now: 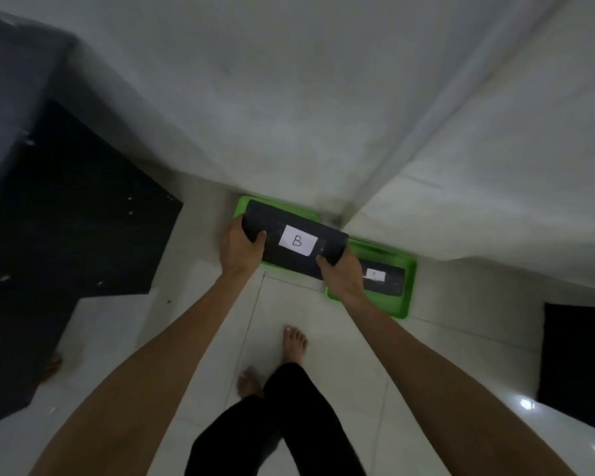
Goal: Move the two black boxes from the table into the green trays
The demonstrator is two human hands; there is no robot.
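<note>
**Me:** Over the white tiled floor (pixel 340 338), in the corner where the two pale walls meet: both my arms reach forward and down, nearly straight. My left hand (pixel 239 250) is clenched round the left end of the long black rectangular box with the white paper "B" label (pixel 291 240), thumb on top, fingers wrapped under the far edge. My right hand (pixel 342 276) grips the right end the same way.

**Observer:** Where is that box relative to the trays?

**Me:** It lies across both, tilted, left end further away. That end covers most of the left bright-green plastic tray (pixel 243 204); the right end overlaps the near-left corner of the right bright-green plastic tray (pixel 411 290). Whether it touches the left tray, I cannot tell.

**Observer:** The other box?

**Me:** The second black box with a small white label (pixel 387 281) lies flat inside the right tray, just beside my right hand. Label letter too blurred to read.

**Observer:** Stance?

**Me:** Barefoot, right foot (pixel 294 343) ahead.
</note>
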